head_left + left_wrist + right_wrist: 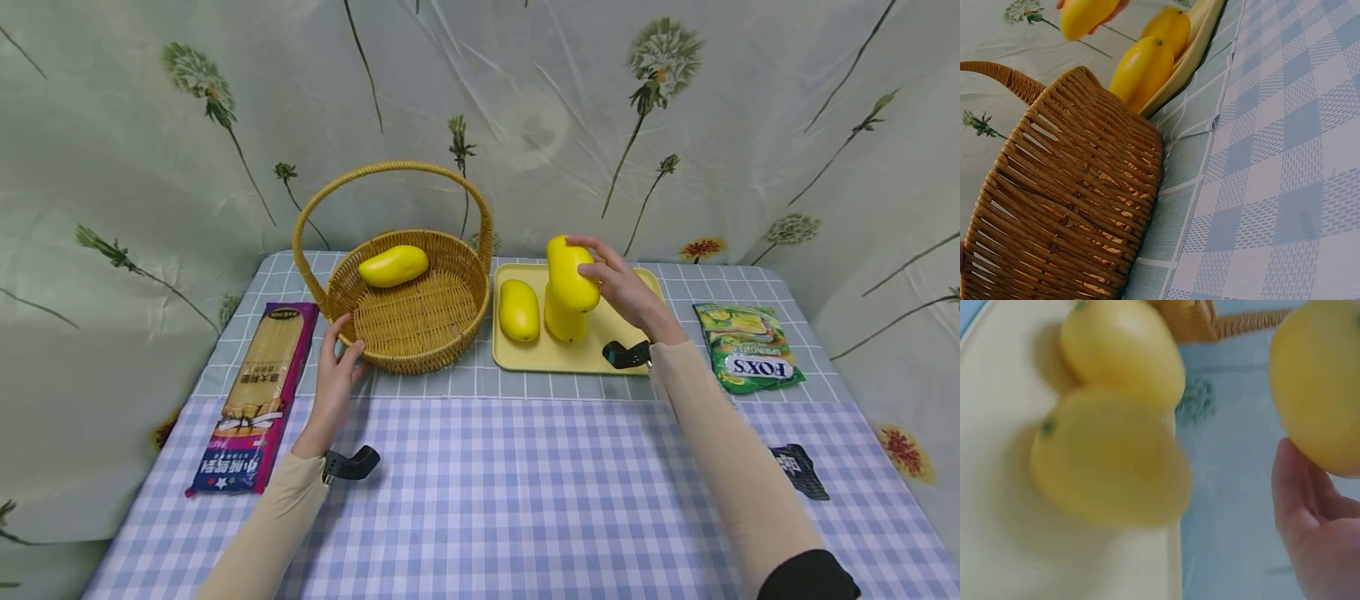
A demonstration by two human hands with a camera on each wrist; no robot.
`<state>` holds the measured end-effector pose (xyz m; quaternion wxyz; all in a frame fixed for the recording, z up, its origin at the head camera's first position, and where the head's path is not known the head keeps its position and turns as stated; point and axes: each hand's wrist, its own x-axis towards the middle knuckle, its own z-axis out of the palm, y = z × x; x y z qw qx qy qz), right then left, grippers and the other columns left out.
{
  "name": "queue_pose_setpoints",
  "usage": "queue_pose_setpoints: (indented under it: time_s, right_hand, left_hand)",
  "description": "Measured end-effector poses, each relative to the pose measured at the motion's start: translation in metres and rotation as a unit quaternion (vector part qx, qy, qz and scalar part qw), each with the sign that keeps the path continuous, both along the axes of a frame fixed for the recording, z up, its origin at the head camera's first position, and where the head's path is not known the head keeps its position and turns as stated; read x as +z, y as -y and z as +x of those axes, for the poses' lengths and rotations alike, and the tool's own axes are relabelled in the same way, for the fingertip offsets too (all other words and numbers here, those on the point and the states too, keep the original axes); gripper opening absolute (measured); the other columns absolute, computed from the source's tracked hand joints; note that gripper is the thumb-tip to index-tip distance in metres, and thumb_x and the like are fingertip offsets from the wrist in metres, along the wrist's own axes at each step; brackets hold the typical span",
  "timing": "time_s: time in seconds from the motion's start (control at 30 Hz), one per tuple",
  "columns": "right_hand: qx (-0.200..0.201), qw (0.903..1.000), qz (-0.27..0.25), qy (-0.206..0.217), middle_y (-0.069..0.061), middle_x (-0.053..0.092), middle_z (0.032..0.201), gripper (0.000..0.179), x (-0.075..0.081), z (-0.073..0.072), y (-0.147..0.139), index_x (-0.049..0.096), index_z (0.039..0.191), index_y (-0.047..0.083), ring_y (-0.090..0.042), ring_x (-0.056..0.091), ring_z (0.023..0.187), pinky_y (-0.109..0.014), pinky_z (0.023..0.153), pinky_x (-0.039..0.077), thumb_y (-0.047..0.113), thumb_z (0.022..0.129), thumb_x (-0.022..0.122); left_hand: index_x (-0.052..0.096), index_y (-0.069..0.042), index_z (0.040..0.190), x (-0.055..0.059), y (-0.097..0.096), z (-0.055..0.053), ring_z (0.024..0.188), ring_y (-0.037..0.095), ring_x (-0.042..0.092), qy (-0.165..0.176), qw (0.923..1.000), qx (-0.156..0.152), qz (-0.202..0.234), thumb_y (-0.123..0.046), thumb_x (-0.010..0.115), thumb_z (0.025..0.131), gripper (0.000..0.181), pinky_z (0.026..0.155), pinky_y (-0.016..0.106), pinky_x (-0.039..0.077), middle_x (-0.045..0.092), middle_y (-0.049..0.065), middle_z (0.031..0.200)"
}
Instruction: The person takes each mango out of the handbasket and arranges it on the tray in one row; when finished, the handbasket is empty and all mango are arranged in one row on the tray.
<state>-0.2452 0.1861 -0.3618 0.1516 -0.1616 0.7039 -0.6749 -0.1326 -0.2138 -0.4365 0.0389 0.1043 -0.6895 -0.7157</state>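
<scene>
My right hand (630,292) holds a yellow mango (572,277) above the pale yellow tray (525,358), fingers over its right side. In the right wrist view the fingers press against the held mango (1319,394) from below. Two more mangoes lie side by side on the tray: a left mango (519,311) and a right mango (562,327), partly hidden under the lifted one. To the left stands a wicker basket (420,360) with a tall arched handle and one mango (393,267) inside. My left hand (337,383) grips the basket's front-left rim.
A pack of pasta (255,392) lies left of the basket. Right of the tray is a green Fox's packet (746,346), with a small black packet (799,471) nearer, partly behind the right sleeve. A floral curtain (540,125) hangs behind the checked cloth (510,483).
</scene>
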Motion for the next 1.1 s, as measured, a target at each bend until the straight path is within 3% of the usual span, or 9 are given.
queue_pose_setpoints:
  time_s: [0.07,0.27,0.37,0.53,0.73,0.93,1.1]
  right_hand:
    - [-0.010,0.9999,0.009,0.001,-0.009,0.020,0.153,0.042,-0.004,0.001,-0.012,0.038,0.143,0.014,-0.026,0.033,0.127,-0.047,0.106,0.027,0.014,0.101,0.041]
    - [-0.048,0.9983,0.010,0.032,-0.010,0.014,0.153,0.033,-0.016,0.005,-0.044,0.042,0.132,0.020,-0.023,0.035,0.122,-0.032,0.094,0.037,0.012,0.102,0.031]
    - [-0.076,0.9956,0.034,0.044,-0.011,0.016,0.151,0.026,-0.024,0.008,-0.054,0.043,0.128,0.021,-0.022,0.036,0.118,-0.033,0.093,0.036,0.017,0.103,0.038]
    - [-0.102,0.9900,0.074,0.063,-0.013,0.022,0.149,0.031,-0.042,0.011,-0.065,0.044,0.130,0.020,-0.023,0.036,0.118,-0.045,0.103,0.029,0.027,0.100,0.051]
    - [-0.097,0.9883,0.084,0.083,-0.014,0.016,0.151,0.029,-0.059,0.009,-0.067,0.044,0.127,0.018,-0.028,0.031,0.122,-0.049,0.108,0.023,0.026,0.100,0.051]
    - [-0.069,0.9902,0.081,0.090,-0.017,0.016,0.151,0.038,-0.063,0.006,-0.066,0.036,0.136,0.010,-0.026,0.036,0.118,-0.029,0.094,0.038,0.021,0.102,0.047]
    - [-0.058,0.9908,0.087,0.086,-0.017,0.015,0.152,0.043,-0.063,0.006,-0.065,0.032,0.140,0.006,-0.023,0.037,0.115,-0.024,0.088,0.039,0.020,0.102,0.045]
  left_hand:
    - [0.019,-0.016,0.152,0.000,0.000,0.000,0.137,0.028,0.025,0.001,1.0000,0.000,-0.004,-0.013,0.039,0.103,0.053,0.107,0.050,0.029,0.003,0.002,0.158]
    - [0.020,-0.016,0.152,0.000,0.000,0.000,0.137,0.028,0.025,0.002,1.0000,0.002,-0.005,-0.012,0.039,0.103,0.052,0.107,0.050,0.030,0.003,0.002,0.158]
    - [0.019,-0.017,0.152,0.001,0.000,0.000,0.138,0.028,0.024,0.008,0.9999,0.003,-0.009,-0.013,0.039,0.103,0.053,0.108,0.049,0.029,0.001,0.000,0.158]
    - [0.018,-0.018,0.153,0.002,0.000,0.000,0.140,0.028,0.020,0.014,0.9998,0.003,-0.017,-0.015,0.038,0.104,0.053,0.108,0.049,0.028,-0.001,-0.002,0.159]
    - [0.019,-0.018,0.153,0.001,0.000,0.000,0.138,0.027,0.024,0.008,0.9999,0.001,-0.013,-0.014,0.039,0.104,0.053,0.108,0.049,0.030,0.001,0.000,0.158]
    - [0.020,-0.017,0.152,-0.001,0.000,0.000,0.136,0.027,0.028,-0.002,0.9999,0.002,-0.010,-0.013,0.039,0.103,0.052,0.106,0.050,0.031,0.004,0.002,0.158]
    - [0.020,-0.015,0.152,-0.001,0.001,0.000,0.135,0.027,0.028,-0.011,0.9999,-0.001,0.000,-0.013,0.038,0.104,0.052,0.106,0.050,0.031,0.006,0.004,0.157]
